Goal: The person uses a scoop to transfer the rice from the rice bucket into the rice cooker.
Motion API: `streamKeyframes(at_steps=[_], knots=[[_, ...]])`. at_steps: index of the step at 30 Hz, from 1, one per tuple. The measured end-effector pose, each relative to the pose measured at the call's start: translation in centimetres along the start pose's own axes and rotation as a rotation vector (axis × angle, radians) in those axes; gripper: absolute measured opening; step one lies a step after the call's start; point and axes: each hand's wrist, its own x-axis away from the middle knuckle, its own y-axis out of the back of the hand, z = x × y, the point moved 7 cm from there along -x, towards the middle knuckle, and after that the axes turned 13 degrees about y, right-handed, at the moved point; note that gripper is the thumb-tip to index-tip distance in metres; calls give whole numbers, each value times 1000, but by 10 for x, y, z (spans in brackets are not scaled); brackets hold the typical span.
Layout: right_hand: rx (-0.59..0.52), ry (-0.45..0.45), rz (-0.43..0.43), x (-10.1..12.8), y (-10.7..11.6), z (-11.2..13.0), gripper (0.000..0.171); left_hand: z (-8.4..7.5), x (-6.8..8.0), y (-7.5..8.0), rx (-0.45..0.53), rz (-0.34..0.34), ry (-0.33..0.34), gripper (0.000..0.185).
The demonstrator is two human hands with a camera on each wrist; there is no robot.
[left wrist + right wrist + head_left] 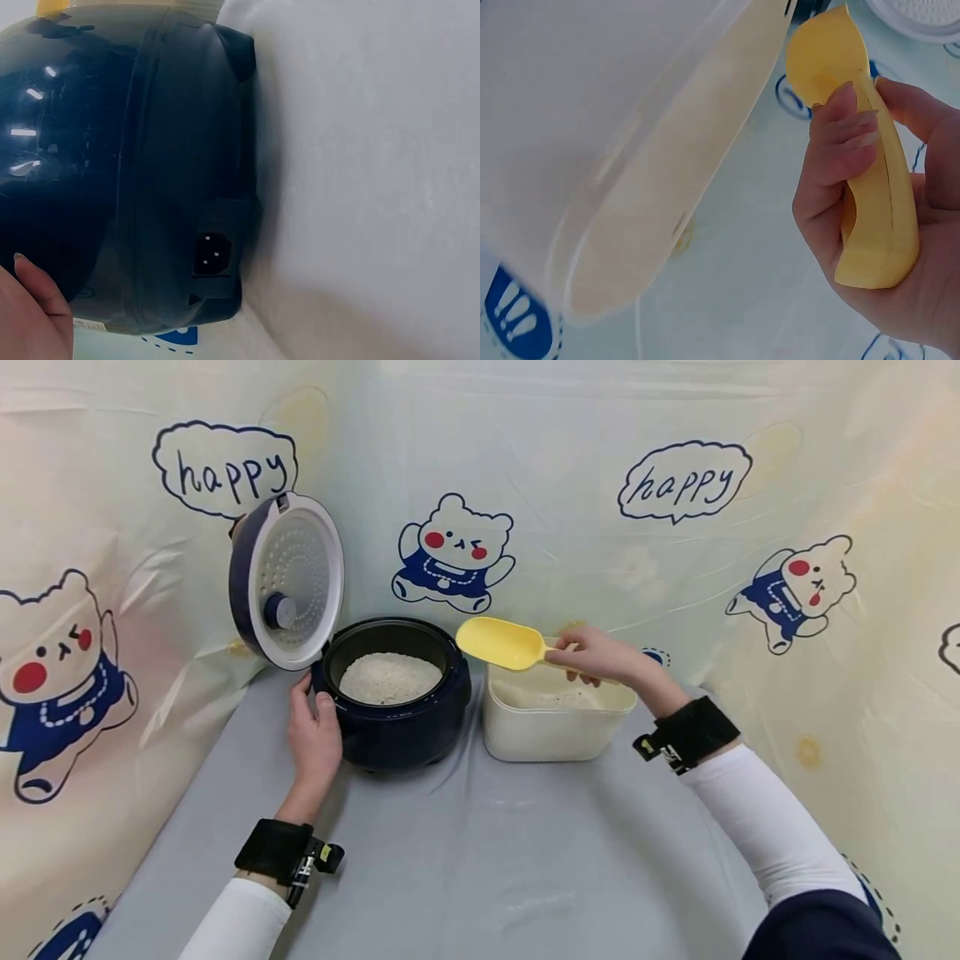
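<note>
A dark blue rice cooker (397,727) stands with its lid (300,581) raised and white rice (392,678) heaped inside. Against its left side rests my left hand (315,739); the left wrist view shows part of that hand (34,311) touching the cooker's glossy wall (82,150). My right hand (592,656) grips the handle of a yellow scoop (502,643), fingers wrapped round it in the right wrist view. No rice shows in the scoop's bowl, which hangs between cooker and bin. Below the right hand is a cream bin (555,735) with rice (558,697) in it.
A grey cloth (517,860) covers the table. Behind it hangs a pale curtain (570,527) printed with bears and "happy" bubbles. The raised lid leans back close to the curtain. A power socket (213,253) shows low on the cooker.
</note>
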Motion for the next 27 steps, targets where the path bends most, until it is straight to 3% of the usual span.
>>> streamKeyframes(at_steps=[7, 12, 18, 27], knots=[[71, -50, 8, 35, 25, -28, 39, 1, -1, 1, -25, 10, 35, 52], [196, -86, 23, 49, 33, -38, 36, 0, -1, 0, -39, 16, 40, 50], [350, -170, 30, 52, 35, -43, 30, 1, -2, 0, -59, 36, 45, 55], [494, -247, 87, 47, 23, -33, 23, 3, -3, 1, -58, 44, 43, 54]])
